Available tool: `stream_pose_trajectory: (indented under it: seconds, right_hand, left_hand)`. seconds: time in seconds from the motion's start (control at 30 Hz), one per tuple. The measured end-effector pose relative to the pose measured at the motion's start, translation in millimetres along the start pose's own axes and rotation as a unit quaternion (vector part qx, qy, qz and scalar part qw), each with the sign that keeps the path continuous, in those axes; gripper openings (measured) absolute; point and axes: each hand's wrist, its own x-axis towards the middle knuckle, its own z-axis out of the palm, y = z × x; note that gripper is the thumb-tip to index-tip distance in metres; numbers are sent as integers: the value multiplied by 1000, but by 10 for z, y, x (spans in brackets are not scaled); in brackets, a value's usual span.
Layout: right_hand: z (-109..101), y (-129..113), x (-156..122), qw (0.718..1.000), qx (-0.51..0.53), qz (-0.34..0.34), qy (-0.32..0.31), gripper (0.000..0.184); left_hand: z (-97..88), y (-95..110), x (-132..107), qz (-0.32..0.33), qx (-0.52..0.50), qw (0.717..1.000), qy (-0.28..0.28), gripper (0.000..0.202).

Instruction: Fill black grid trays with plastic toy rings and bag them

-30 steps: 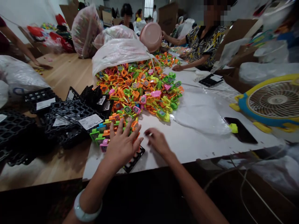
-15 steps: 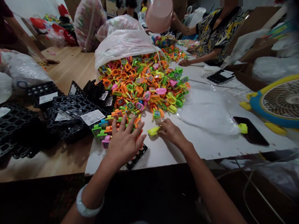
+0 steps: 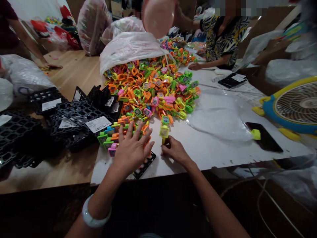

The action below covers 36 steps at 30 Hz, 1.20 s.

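My left hand (image 3: 131,147) lies with fingers spread over colourful toy watches (image 3: 108,142) standing in rows in a black tray (image 3: 146,166). Most of that tray is hidden under the hand. Between thumb and fingers, my right hand (image 3: 175,149) pinches the strap of a yellow toy watch (image 3: 164,131), its square face turned up. Just beyond it lies an orange toy watch with a green-framed face (image 3: 165,119), at the near edge of a big heap of toy watches (image 3: 148,86). The heap spills from a white plastic bag (image 3: 128,48).
Stacked black trays (image 3: 76,115) with white labels stand at the left. To the right are a clear plastic bag (image 3: 218,115), a phone (image 3: 266,137) and a blue-yellow fan (image 3: 294,107). Across the table, a person (image 3: 223,39) holds a pink basin (image 3: 158,16); another person's arm (image 3: 29,46) rests far left.
My right hand has shifted slightly left and nearer me, turning the yellow toy watch so its face shows. My left hand stays put. The other person's pink basin has moved left.
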Motion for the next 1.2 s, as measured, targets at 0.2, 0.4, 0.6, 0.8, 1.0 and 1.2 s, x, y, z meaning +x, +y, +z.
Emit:
stream_pose_trajectory:
  seconds: [0.2, 0.4, 0.6, 0.8, 1.0, 1.2]
  right_hand:
    - [380, -94, 33, 975, 216, -1, -51, 25]
    - [540, 121, 123, 988, 104, -102, 40, 29]
    - [656, 137, -60, 972, -34, -212, 98, 6]
    - [-58, -3, 428, 970, -100, -207, 85, 27]
    - [-582, -7, 1105, 888, -334, -274, 160, 53]
    - [-421, 17, 948, 855, -417, -297, 85, 59]
  left_hand:
    - [-8, -4, 4, 5, 1, 1000, -1, 49]
    - [-28, 8, -2, -1, -1, 1000, -11, 50]
    - [-12, 13, -8, -4, -5, 1000, 4, 49]
    - [-5, 13, 0, 0, 9, 1000, 3, 48]
    - [0, 10, 9, -8, 10, 1000, 5, 47]
    - [7, 5, 6, 1, 0, 1000, 9, 48]
